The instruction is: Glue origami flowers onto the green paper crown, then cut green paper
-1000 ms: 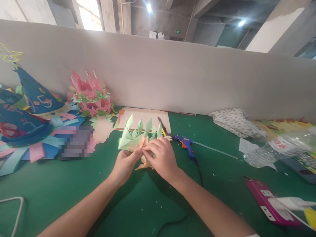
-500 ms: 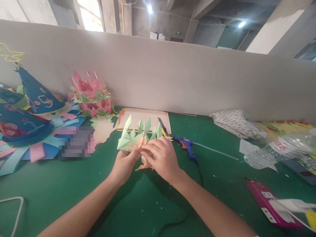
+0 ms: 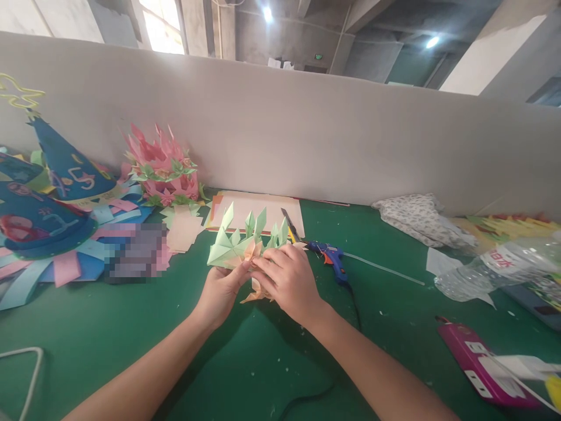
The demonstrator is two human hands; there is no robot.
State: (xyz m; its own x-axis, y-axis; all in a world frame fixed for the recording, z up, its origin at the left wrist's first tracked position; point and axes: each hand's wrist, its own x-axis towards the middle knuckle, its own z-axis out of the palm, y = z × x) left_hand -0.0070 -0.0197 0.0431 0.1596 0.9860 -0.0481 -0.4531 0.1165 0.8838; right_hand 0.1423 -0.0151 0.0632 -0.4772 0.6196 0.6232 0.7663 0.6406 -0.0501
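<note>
Between my hands, above the green table, is a folded paper crown [image 3: 227, 248] with pale green pointed leaves along its top. My left hand [image 3: 221, 292] is closed on its lower left edge, thumb in front. My right hand [image 3: 289, 280] has its fingers pinched at an orange paper flower [image 3: 250, 252] on the crown's front, beside the left thumb. More orange folded paper [image 3: 258, 292] hangs beneath the right fingers. Part of the crown lies hidden behind the right hand. A blue hot glue gun [image 3: 335, 260] with a glue stick in its back rests just to the right.
A utility knife [image 3: 289, 222] lies over paper sheets [image 3: 245, 202] behind the crown. Pink paper crowns [image 3: 164, 166] and blue cone hats [image 3: 65, 164] stand left. On the right are a plastic bottle [image 3: 495, 263], a patterned cloth [image 3: 421, 219] and a magenta power strip [image 3: 486, 365].
The right fingers have shifted very slightly at the orange flower, showing a bit more of it. Both hands and the crown otherwise stay in place.
</note>
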